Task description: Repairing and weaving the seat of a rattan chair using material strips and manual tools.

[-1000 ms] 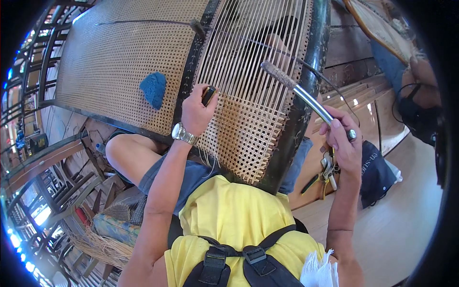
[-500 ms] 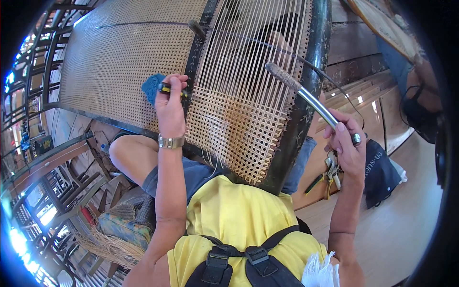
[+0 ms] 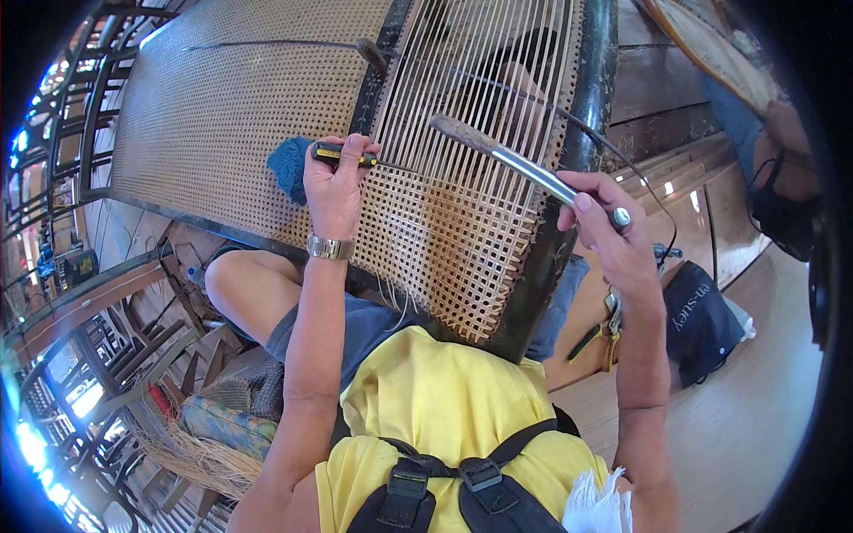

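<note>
Left hand (image 3: 334, 197): fingers clamped round the grip of a black-and-yellow handled tool (image 3: 327, 155), held sideways above the dark divider rail (image 3: 366, 105), thin shaft pointing right over the top edge of the weave. Can't tell if the tip touches cane.

Right hand (image 3: 606, 238): clamped on the lower end of a silver-and-brown rod (image 3: 530, 168). Metal part is in the grip; brown, rough end points up-left over the bare strands. Rod is tilted, held above the cane, tip well apart from the left hand.

Work is a half-woven cane section (image 3: 466, 253) in a dark frame (image 3: 530, 298), right in front of the person. Lower part is an open grid with a brown stain mid-way; upper part is only lengthwise strands (image 3: 462, 53). Loose cane ends (image 3: 392, 290) hang at the lower left edge.

Left of the divider: fully woven panel (image 3: 235, 102), blue wad (image 3: 289, 169) on it just beside the left hand. A thin dark rod runs across both sections near the top.

Right side: pliers (image 3: 584, 342) with yellow-and-black handles near the right forearm, dark bag (image 3: 700, 327) beyond.
</note>
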Demonstrator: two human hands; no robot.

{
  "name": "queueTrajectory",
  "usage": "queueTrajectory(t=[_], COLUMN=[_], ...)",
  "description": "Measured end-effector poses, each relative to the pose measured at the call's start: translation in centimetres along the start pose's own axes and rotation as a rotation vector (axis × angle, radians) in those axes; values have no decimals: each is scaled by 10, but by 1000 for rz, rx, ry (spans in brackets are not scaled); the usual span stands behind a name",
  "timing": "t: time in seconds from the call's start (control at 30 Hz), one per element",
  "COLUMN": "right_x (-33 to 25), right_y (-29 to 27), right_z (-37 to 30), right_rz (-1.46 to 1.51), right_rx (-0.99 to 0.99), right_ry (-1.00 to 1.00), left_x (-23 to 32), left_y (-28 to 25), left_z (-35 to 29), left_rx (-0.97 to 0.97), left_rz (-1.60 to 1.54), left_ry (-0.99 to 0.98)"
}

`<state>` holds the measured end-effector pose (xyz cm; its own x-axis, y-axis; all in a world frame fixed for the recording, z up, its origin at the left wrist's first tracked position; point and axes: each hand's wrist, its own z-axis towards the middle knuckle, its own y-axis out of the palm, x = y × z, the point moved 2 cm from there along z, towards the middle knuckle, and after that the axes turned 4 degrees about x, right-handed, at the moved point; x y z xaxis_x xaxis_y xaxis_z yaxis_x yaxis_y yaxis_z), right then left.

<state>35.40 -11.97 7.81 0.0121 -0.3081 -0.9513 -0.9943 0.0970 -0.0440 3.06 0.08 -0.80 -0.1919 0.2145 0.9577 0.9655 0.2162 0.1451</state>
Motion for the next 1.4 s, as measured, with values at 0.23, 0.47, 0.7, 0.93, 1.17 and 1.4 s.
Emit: queueTrajectory(t=[0.23,0.47,0.7,0.93,1.17,1.4], right_x=[-2,3,-4,4,-1,17], right_y=[47,52,52,57,61,70], right_z=[29,38,41,44,45,50], right_rz=[-143,-138,-165,-148,-137,-135], right_rx=[-86,-133,-71,-98,-99,-140], right_ry=[-102,-24,22,-20,37,-56], left_x=[1,9,11,6,1,-4], left_y=[4,4,-2,-7,-12,-10], left_z=[4,2,7,12,17,15], left_rx=[-91,-72,-5,1,20,-20], left_rz=[60,17,-10,80,24,73], left_ry=[34,44,64,94,102,57])
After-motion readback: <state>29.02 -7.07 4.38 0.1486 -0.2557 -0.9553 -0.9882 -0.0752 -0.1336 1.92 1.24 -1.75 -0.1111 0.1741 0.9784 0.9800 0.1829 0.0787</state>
